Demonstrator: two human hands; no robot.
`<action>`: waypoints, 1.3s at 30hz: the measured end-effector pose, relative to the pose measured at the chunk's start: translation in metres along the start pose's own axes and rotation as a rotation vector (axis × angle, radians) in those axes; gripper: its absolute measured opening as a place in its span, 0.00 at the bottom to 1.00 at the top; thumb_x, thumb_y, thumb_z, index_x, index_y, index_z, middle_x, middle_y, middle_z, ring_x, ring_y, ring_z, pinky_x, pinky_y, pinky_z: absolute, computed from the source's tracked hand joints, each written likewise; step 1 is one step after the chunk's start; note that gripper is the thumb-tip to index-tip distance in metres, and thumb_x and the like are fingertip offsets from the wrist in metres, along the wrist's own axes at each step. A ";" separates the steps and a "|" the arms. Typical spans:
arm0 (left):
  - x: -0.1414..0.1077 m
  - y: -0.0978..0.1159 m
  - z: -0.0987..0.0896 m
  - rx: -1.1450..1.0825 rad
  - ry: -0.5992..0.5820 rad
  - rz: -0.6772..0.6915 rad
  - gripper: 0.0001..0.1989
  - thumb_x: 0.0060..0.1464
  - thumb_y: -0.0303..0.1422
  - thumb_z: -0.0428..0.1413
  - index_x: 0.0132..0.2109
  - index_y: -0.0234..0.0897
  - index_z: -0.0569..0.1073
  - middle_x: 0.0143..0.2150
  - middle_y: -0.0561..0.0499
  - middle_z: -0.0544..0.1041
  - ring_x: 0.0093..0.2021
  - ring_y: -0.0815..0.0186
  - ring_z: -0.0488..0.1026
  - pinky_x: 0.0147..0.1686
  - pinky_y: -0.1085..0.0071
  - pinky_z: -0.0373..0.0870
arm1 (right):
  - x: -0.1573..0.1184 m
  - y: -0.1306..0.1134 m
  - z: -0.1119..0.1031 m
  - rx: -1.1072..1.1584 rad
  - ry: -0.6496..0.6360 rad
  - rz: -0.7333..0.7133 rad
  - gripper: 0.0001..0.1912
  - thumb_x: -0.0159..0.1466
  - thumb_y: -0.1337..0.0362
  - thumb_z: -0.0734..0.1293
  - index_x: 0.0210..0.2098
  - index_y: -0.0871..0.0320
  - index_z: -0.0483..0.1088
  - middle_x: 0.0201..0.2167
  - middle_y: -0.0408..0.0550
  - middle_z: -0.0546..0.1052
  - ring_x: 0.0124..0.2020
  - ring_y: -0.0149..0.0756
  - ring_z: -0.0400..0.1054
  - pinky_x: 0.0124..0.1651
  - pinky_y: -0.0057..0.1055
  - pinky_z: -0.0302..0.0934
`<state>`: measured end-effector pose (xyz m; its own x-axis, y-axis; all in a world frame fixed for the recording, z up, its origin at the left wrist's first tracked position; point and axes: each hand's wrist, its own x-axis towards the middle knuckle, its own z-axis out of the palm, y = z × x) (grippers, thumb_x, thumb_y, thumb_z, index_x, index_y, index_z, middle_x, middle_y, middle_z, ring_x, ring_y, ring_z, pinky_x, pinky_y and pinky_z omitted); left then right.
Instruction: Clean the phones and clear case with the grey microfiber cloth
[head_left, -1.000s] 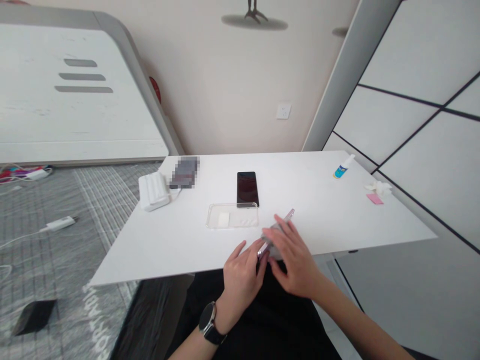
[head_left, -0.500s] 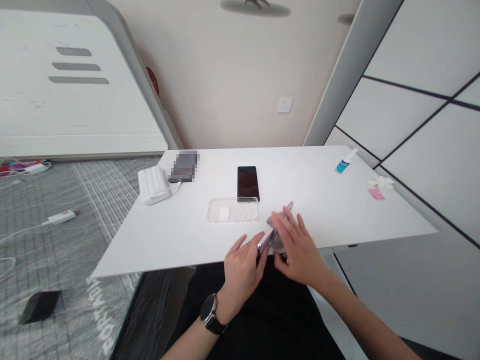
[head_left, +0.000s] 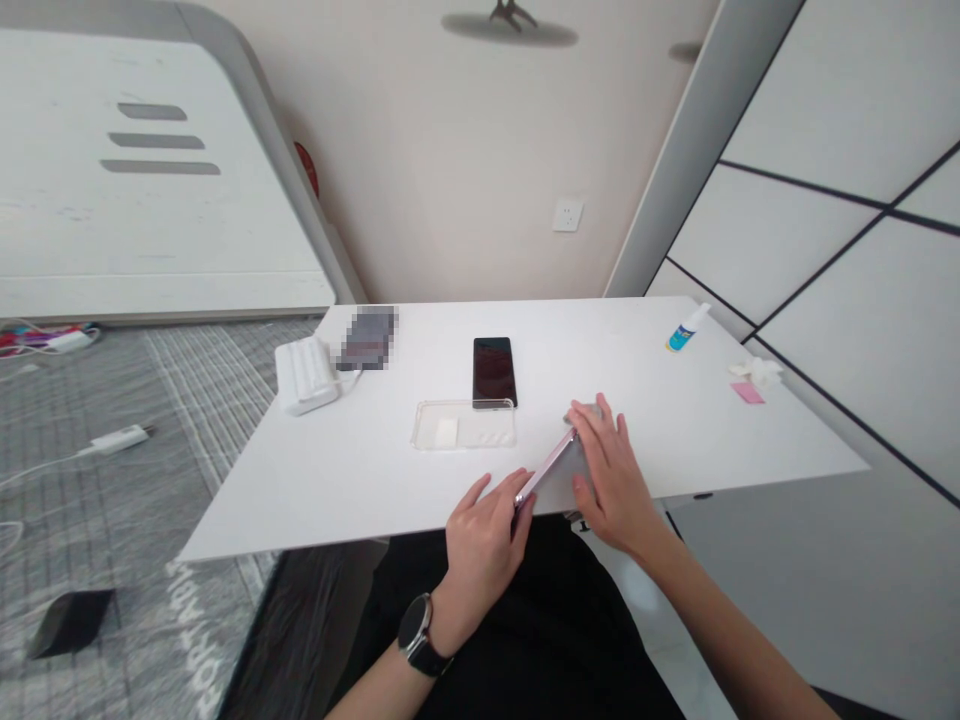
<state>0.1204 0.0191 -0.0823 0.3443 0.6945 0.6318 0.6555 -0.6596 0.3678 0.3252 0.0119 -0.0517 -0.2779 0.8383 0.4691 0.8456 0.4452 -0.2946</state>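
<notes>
On my feed, far left, a white charger (head_left: 116,440) with its cable lies on the grey rug (head_left: 202,400), and a black wedge-shaped object (head_left: 71,622) sits nearer me. On the white table (head_left: 315,490), at the left end, are a ribbed white box (head_left: 306,376) and, just beside it, a pixelated object (head_left: 367,338) I can't make out.

The left hand (head_left: 484,560), with a black watch (head_left: 416,635) on its wrist, grips the lower end of a pink phone (head_left: 551,468). Its fingers are curled together behind the phone's edge, and the thumb lies along the near side.

Beyond that hand are a clear phone case (head_left: 463,425) lying flat and, touching its far edge, a black phone (head_left: 495,372).

The pink phone is off the table top, tilted, held between both hands near the table's front edge. The right hand (head_left: 607,470) presses on its upper part, fingers spread apart.

Far right are a small spray bottle (head_left: 682,330), a white tissue (head_left: 756,371) and a pink card (head_left: 748,393), the last two touching.
</notes>
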 end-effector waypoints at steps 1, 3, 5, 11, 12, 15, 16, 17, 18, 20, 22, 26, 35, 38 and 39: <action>0.000 0.000 0.000 0.002 0.000 0.006 0.14 0.67 0.27 0.55 0.57 0.38 0.71 0.51 0.49 0.85 0.44 0.64 0.84 0.57 0.61 0.75 | -0.001 -0.006 0.001 0.017 -0.043 -0.059 0.39 0.67 0.64 0.56 0.75 0.65 0.43 0.75 0.60 0.53 0.78 0.59 0.32 0.74 0.67 0.39; -0.001 -0.001 0.000 0.004 0.003 0.027 0.11 0.66 0.26 0.54 0.54 0.37 0.72 0.47 0.48 0.85 0.41 0.63 0.84 0.56 0.60 0.75 | -0.004 -0.017 0.001 0.039 -0.146 -0.203 0.39 0.67 0.62 0.57 0.75 0.64 0.43 0.76 0.58 0.53 0.78 0.57 0.33 0.75 0.63 0.41; 0.000 -0.002 0.000 0.004 0.002 0.038 0.10 0.66 0.26 0.54 0.53 0.36 0.73 0.46 0.47 0.85 0.40 0.63 0.84 0.56 0.60 0.76 | -0.005 -0.018 -0.002 0.022 -0.181 -0.251 0.38 0.69 0.59 0.58 0.75 0.62 0.44 0.75 0.56 0.55 0.78 0.55 0.36 0.75 0.61 0.41; 0.001 0.000 -0.001 0.002 0.005 0.008 0.15 0.67 0.27 0.55 0.58 0.39 0.71 0.51 0.49 0.84 0.44 0.64 0.84 0.56 0.61 0.76 | 0.002 -0.002 -0.005 -0.034 -0.026 -0.015 0.40 0.73 0.45 0.57 0.75 0.62 0.45 0.74 0.61 0.58 0.78 0.60 0.36 0.73 0.67 0.40; 0.000 0.000 0.000 0.004 0.011 0.016 0.13 0.67 0.27 0.54 0.57 0.38 0.72 0.50 0.48 0.85 0.43 0.63 0.84 0.56 0.60 0.76 | 0.001 -0.009 -0.003 -0.009 -0.058 -0.081 0.43 0.72 0.42 0.58 0.75 0.63 0.45 0.74 0.61 0.57 0.78 0.60 0.36 0.74 0.66 0.41; -0.003 -0.002 0.001 0.010 0.034 0.046 0.10 0.67 0.27 0.51 0.52 0.37 0.73 0.43 0.47 0.86 0.38 0.62 0.84 0.55 0.58 0.77 | -0.005 -0.025 0.001 0.045 -0.189 -0.298 0.49 0.69 0.36 0.59 0.75 0.64 0.45 0.73 0.60 0.59 0.77 0.58 0.39 0.75 0.59 0.44; -0.003 -0.002 0.001 0.013 0.032 0.047 0.10 0.67 0.27 0.51 0.52 0.37 0.73 0.43 0.47 0.86 0.38 0.62 0.84 0.55 0.57 0.77 | -0.006 -0.025 0.001 0.041 -0.200 -0.306 0.49 0.69 0.35 0.58 0.76 0.62 0.45 0.73 0.59 0.59 0.77 0.57 0.40 0.75 0.59 0.44; -0.003 -0.002 0.001 0.014 0.023 0.042 0.11 0.67 0.27 0.52 0.54 0.36 0.73 0.44 0.47 0.86 0.39 0.62 0.84 0.55 0.58 0.77 | -0.005 -0.020 0.001 0.026 -0.184 -0.266 0.48 0.70 0.35 0.58 0.76 0.61 0.44 0.73 0.59 0.59 0.77 0.56 0.42 0.75 0.59 0.43; -0.003 -0.002 0.000 0.014 0.012 0.032 0.12 0.67 0.27 0.53 0.56 0.37 0.72 0.47 0.47 0.85 0.41 0.62 0.84 0.56 0.59 0.77 | -0.003 -0.013 0.000 0.005 -0.144 -0.194 0.46 0.71 0.36 0.57 0.76 0.59 0.44 0.73 0.59 0.60 0.77 0.56 0.43 0.75 0.61 0.42; -0.001 0.000 0.000 0.011 -0.001 0.011 0.15 0.66 0.27 0.56 0.58 0.38 0.71 0.50 0.48 0.85 0.44 0.63 0.84 0.57 0.61 0.76 | 0.002 0.004 0.000 -0.021 -0.036 -0.025 0.45 0.72 0.37 0.55 0.76 0.59 0.42 0.72 0.61 0.60 0.77 0.57 0.42 0.74 0.66 0.41; 0.000 0.001 -0.001 0.007 0.003 0.003 0.15 0.66 0.27 0.56 0.59 0.39 0.71 0.51 0.50 0.85 0.44 0.64 0.84 0.57 0.61 0.76 | 0.004 0.013 0.002 -0.018 0.018 0.071 0.48 0.71 0.35 0.54 0.76 0.61 0.40 0.74 0.66 0.55 0.77 0.60 0.39 0.72 0.68 0.42; 0.000 0.001 0.001 0.009 0.010 0.010 0.15 0.66 0.27 0.57 0.58 0.37 0.71 0.50 0.49 0.85 0.42 0.64 0.84 0.57 0.60 0.76 | -0.003 -0.005 0.010 -0.024 -0.038 0.011 0.54 0.68 0.34 0.60 0.76 0.65 0.38 0.77 0.69 0.39 0.78 0.65 0.31 0.71 0.69 0.44; -0.006 -0.008 0.002 0.013 0.021 0.100 0.12 0.67 0.29 0.50 0.52 0.37 0.76 0.42 0.46 0.86 0.39 0.61 0.85 0.56 0.56 0.77 | -0.013 -0.036 0.009 0.021 -0.097 -0.465 0.40 0.71 0.41 0.61 0.71 0.63 0.56 0.70 0.57 0.65 0.77 0.51 0.40 0.76 0.55 0.44; -0.005 -0.006 0.001 0.018 0.030 0.092 0.12 0.66 0.28 0.51 0.52 0.37 0.76 0.43 0.46 0.86 0.40 0.60 0.85 0.55 0.56 0.78 | -0.007 -0.021 0.008 -0.046 -0.074 -0.511 0.35 0.73 0.45 0.61 0.71 0.58 0.58 0.67 0.52 0.70 0.77 0.47 0.44 0.77 0.54 0.39; -0.003 -0.005 0.001 0.018 0.028 0.067 0.12 0.66 0.27 0.51 0.52 0.37 0.75 0.44 0.46 0.86 0.39 0.61 0.85 0.55 0.57 0.78 | -0.003 -0.012 0.007 -0.066 -0.062 -0.465 0.35 0.73 0.44 0.61 0.72 0.58 0.57 0.67 0.53 0.70 0.76 0.48 0.45 0.77 0.55 0.39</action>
<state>0.1166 0.0204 -0.0866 0.3689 0.6408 0.6732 0.6437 -0.6986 0.3123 0.3131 0.0059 -0.0554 -0.6587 0.5730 0.4876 0.6518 0.7583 -0.0107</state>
